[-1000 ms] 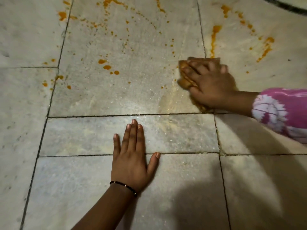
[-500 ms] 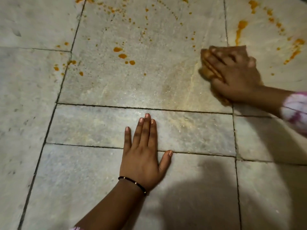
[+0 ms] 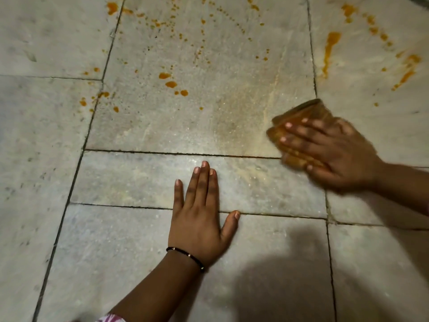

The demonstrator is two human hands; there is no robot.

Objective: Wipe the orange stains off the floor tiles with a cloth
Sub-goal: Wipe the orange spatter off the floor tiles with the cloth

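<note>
My right hand presses a folded, orange-stained cloth flat on the floor at the right, over a tile joint; the hand is motion-blurred. My left hand lies flat on the grey tiles in the lower middle, fingers spread, holding nothing, a black bracelet on its wrist. Orange drops dot the large tile ahead. An orange streak and more blotches mark the far right tile. Small spots sit by the left joint. A pale smeared patch lies left of the cloth.
Grey stone floor tiles with dark joints fill the view. My shadow falls on the lower right tiles. A pink-and-white sleeve edge shows at the bottom.
My right hand has dragged the cloth toward me, from below the orange streak down to the tile joint. My left hand has stayed planted. The view has shifted slightly.
</note>
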